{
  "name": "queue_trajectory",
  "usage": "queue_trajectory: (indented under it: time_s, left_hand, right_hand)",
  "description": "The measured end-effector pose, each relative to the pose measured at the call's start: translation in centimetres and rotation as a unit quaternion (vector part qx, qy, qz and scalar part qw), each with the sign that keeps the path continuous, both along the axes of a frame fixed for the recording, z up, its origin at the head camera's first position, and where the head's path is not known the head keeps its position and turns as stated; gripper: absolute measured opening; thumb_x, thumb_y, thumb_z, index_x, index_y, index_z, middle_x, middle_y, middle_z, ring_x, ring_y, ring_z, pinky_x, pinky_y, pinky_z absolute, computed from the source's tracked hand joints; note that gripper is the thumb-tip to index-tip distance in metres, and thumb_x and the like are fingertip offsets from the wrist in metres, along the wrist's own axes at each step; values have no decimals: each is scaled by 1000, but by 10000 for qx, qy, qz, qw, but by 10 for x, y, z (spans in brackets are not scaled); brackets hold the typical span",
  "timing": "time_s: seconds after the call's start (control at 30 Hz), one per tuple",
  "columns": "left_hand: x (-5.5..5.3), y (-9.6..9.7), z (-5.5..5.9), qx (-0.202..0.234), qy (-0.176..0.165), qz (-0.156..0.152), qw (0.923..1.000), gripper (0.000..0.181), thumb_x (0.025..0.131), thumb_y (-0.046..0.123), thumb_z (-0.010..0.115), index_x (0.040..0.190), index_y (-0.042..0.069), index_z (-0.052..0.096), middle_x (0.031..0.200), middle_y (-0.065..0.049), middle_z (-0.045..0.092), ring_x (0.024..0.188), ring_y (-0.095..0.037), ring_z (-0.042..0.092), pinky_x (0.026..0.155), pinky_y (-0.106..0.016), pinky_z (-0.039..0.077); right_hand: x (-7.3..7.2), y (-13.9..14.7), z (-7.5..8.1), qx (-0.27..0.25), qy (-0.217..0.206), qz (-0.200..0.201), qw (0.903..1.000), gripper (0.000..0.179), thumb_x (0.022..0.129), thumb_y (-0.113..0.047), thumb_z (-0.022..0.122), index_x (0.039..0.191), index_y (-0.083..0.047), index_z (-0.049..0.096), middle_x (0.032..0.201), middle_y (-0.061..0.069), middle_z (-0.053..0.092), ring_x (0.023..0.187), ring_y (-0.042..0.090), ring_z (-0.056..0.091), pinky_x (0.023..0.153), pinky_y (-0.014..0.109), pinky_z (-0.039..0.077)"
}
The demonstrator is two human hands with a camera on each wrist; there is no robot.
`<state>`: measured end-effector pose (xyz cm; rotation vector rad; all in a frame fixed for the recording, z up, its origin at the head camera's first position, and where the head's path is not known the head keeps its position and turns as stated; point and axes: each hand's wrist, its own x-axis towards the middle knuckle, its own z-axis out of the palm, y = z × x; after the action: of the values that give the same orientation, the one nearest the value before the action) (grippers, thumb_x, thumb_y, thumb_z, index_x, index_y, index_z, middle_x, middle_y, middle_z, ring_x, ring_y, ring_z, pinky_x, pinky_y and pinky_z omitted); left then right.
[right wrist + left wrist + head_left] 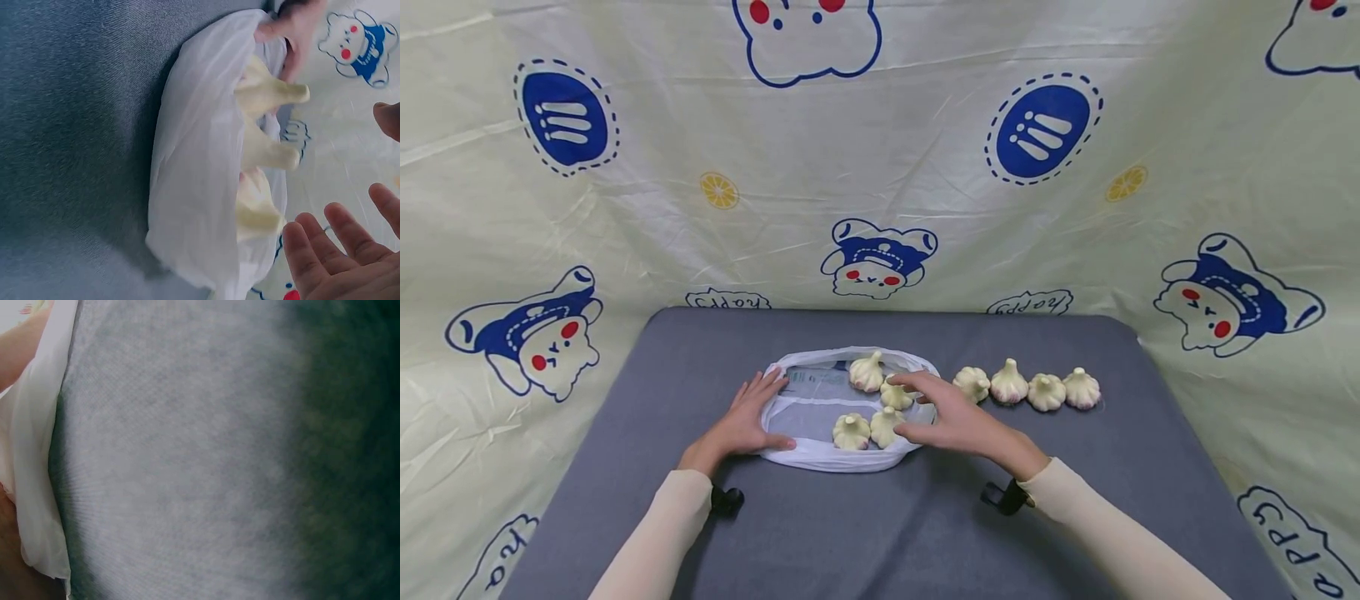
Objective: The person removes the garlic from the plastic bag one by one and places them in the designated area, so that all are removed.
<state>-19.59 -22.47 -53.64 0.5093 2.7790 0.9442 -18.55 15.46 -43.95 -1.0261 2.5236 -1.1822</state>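
A white plastic bag lies on the grey table with its mouth spread wide and its rim rolled outward. Inside it sit several garlic bulbs, whose stems poke up in the right wrist view. My left hand rests on the bag's left rim, thumb and fingers spread apart. White film covers part of that hand in the left wrist view. Over the bag's right side hovers my right hand, its fingers extended and apart, holding nothing. Its fingertips are close to the bulbs; contact with them cannot be told.
Right of the bag, several more garlic bulbs stand in a row on the grey tabletop. Behind the table hangs a pale printed curtain. Each wrist carries a small black camera mount, such as the right one.
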Motion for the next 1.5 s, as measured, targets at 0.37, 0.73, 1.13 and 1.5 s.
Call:
queue_trajectory:
  time_s: [0.37,0.73,1.13,1.5]
  left_hand:
    - [0,1,0,-16,-6,21,10000,110,74,47,88,159,3,35,172,-16,17,158,-48,5,125,-67,2]
    - [1,0,-1,40,101,3,9999,110,72,46,88,158,1,36,171,-18,21,157,-49,8,125,-67,4]
    - [1,1,1,60,66,8,10000,110,73,45,88,158,0,36,171,-19,21,157,-49,8,125,-67,4]
    - [1,1,0,0,81,28,10000,110,73,46,88,158,1,36,171,-18,21,158,-48,8,125,-67,5]
  right_hand:
    - [-13,-30,-3,422,-81,581,9974,64,92,-29,77,149,-10,52,151,9,55,133,35,57,108,52,49]
    - [-28,-51,-11,886,-309,863,9918,68,91,-31,77,150,-9,50,150,11,55,132,36,58,107,50,51]
    - [-39,-64,-18,1166,-655,1077,9851,66,93,-31,75,149,-7,50,151,10,55,124,31,65,104,47,53]
    - [-42,-70,-25,1348,-820,1147,9808,56,93,-26,76,142,-7,58,142,11,62,119,28,67,99,42,56]
